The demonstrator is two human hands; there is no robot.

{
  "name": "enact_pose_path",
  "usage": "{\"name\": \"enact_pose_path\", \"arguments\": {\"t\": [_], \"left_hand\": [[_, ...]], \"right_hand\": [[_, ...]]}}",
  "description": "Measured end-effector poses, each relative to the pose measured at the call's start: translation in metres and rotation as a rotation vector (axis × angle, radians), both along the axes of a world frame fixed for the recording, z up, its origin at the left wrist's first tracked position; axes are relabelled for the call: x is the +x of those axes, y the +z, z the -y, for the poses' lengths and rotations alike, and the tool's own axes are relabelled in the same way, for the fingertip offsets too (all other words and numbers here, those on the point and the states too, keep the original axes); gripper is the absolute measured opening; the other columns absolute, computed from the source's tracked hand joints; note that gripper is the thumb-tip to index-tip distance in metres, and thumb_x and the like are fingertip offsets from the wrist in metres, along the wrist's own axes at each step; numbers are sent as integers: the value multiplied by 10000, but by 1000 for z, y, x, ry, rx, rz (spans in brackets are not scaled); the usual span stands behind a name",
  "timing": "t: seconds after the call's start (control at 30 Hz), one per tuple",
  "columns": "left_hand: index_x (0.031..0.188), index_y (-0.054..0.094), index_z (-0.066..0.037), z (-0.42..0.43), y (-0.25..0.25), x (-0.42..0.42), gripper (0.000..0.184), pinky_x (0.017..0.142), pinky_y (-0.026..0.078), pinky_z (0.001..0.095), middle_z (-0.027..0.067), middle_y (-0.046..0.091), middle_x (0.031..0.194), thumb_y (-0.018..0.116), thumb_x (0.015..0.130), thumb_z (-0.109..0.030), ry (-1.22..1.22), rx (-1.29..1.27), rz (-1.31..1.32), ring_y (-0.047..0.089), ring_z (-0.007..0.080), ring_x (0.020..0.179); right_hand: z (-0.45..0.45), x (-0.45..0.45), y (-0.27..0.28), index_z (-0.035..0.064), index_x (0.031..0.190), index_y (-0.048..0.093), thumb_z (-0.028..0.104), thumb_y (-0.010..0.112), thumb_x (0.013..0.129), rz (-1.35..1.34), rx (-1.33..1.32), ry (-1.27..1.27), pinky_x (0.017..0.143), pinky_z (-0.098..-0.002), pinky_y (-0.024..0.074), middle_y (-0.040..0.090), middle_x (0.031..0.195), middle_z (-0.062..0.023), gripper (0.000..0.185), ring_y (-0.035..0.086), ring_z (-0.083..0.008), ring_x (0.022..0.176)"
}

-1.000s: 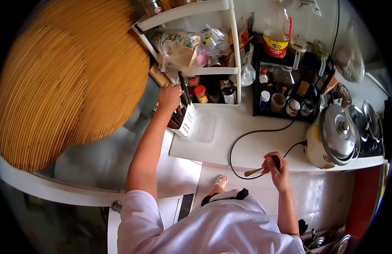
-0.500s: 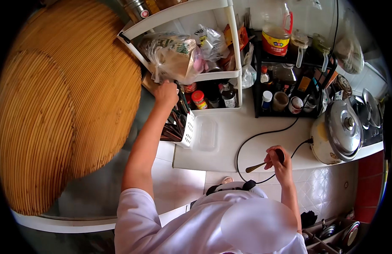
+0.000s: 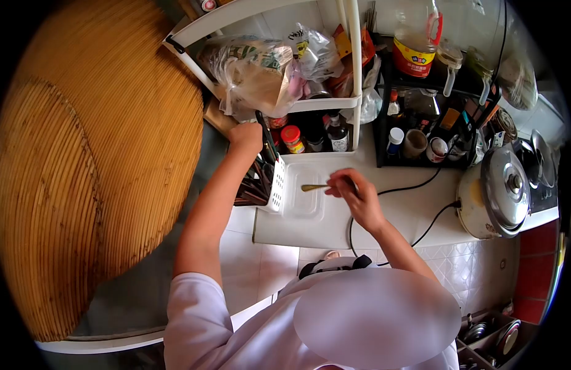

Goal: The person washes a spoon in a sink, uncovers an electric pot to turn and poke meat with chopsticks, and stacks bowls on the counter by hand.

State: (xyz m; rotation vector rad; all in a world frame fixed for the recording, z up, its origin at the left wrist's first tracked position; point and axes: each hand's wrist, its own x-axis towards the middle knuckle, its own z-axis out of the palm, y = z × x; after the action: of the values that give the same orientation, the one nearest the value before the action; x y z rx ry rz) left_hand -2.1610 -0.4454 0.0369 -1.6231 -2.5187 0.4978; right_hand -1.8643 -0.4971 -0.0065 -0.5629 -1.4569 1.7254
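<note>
My right hand (image 3: 358,196) is closed around a spoon-like utensil (image 3: 314,187), whose gold-coloured end points left above a clear plastic tray (image 3: 304,200) on the white counter. My left hand (image 3: 245,137) reaches to the back of a white perforated basket (image 3: 277,186) that holds several dark chopsticks and utensils. Its fingers are curled beside a dark upright handle (image 3: 267,139); what they hold, if anything, is hidden.
A white shelf (image 3: 322,105) with plastic bags and jars stands behind. To the right are a black condiment rack (image 3: 421,165), a looping black cord (image 3: 415,186) and a lidded cooker (image 3: 480,203). Large woven bamboo lids (image 3: 131,154) fill the left side.
My right hand has moved left and up with the utensil, from near the counter's front edge to beside the clear tray. My left hand stays at the utensil basket.
</note>
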Motion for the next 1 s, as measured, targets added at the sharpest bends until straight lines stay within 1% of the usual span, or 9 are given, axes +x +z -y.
{"name": "enact_pose_path", "arguments": {"t": [0.23, 0.37, 0.47, 0.57, 0.77, 0.83, 0.87, 0.9, 1.0], "left_hand": [[934, 648, -83, -4, -25, -19, 186, 781, 501, 408, 131, 641, 1003, 602, 757, -114, 83, 100, 138, 614, 305, 948], [940, 636, -84, -6, -24, -22, 275, 798, 500, 409, 150, 632, 1003, 683, 674, -135, 101, 84, 193, 610, 312, 953], [939, 634, -87, -6, -20, -25, 323, 799, 500, 412, 153, 635, 977, 712, 631, -147, 103, 95, 201, 605, 320, 957], [935, 635, -90, -5, -12, -23, 335, 798, 499, 415, 155, 634, 973, 718, 620, -169, 43, 81, 202, 603, 322, 954], [924, 642, -98, 17, 49, 11, 344, 715, 487, 421, 101, 660, 875, 721, 650, -289, -72, 147, 160, 620, 299, 875], [948, 632, -97, 32, 61, 22, 356, 685, 482, 403, 107, 659, 870, 717, 672, -306, -171, 339, 188, 626, 289, 827], [955, 622, -90, 40, 68, 29, 347, 668, 479, 387, 105, 658, 858, 712, 691, -296, -205, 421, 269, 625, 275, 793], [963, 613, -84, 46, 74, 40, 338, 650, 476, 371, 104, 656, 847, 706, 709, -287, -249, 495, 361, 625, 262, 760], [978, 589, -53, 58, 97, 85, 290, 617, 470, 317, 91, 642, 805, 692, 743, -187, -329, 581, 592, 605, 209, 688]], "right_hand": [[-27, -95, -20, -16, 988, 533, 66, 477, 908, 106, 200, -32, 656, -277, 496, 606, 814, -110, 127, 640, -178, 730], [-33, -130, -23, -2, 954, 552, 77, 503, 885, 151, 212, -4, 632, -304, 493, 609, 803, -126, 116, 650, -202, 698], [-39, -156, -37, 22, 931, 566, 91, 522, 832, 289, 477, -6, 669, -403, 471, 608, 850, -178, 128, 600, -347, 750], [-37, -173, -41, 43, 912, 578, 124, 513, 828, 411, 628, -41, 697, -437, 457, 609, 865, -193, 135, 575, -380, 799], [-41, -201, -92, 70, 940, 586, 131, 574, 793, 468, 586, 53, 705, -405, 470, 626, 849, -159, 160, 599, -334, 815], [-42, -207, -98, 77, 911, 604, 101, 584, 776, 546, 553, 129, 724, -399, 464, 637, 863, -144, 138, 608, -323, 824], [-42, -213, -111, 77, 909, 610, 155, 575, 789, 518, 615, 118, 736, -412, 457, 638, 880, -150, 148, 608, -328, 829], [-40, -215, -107, 94, 908, 640, 194, 611, 740, 611, 436, 191, 770, -412, 478, 643, 917, -153, 197, 611, -317, 893], [-39, -223, -113, 93, 850, 649, 176, 609, 720, 628, 528, 163, 755, -405, 483, 648, 900, -141, 160, 620, -310, 879]]}}
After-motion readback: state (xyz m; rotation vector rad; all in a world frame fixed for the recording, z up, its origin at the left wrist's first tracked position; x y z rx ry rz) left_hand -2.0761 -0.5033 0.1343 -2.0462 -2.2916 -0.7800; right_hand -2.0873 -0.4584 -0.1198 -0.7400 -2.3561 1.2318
